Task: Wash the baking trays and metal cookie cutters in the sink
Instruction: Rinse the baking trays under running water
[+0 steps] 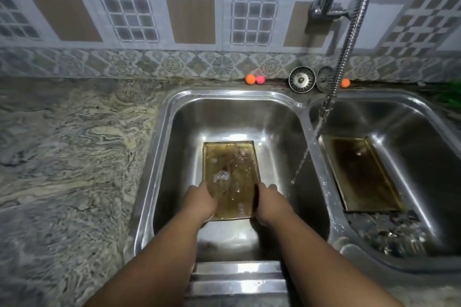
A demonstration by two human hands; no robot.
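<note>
A brownish, wet baking tray (230, 172) with a little foam on it lies in the left basin (189, 117) of the steel sink. My left hand (199, 200) grips the tray's near left edge. My right hand (268, 203) grips its near right edge. A second stained baking tray (361, 172) leans in the right basin (424, 132). A heap of small metal cookie cutters (389, 232) sits below that tray, too blurred to tell apart.
A flexible steel faucet hose (349, 40) hangs over the divider, and a thin stream of water (305, 154) falls into the left basin. Two sink strainers (301, 80) and small coloured balls (254, 79) stand by the wall. Marbled stone counter (69, 157) spreads to the left.
</note>
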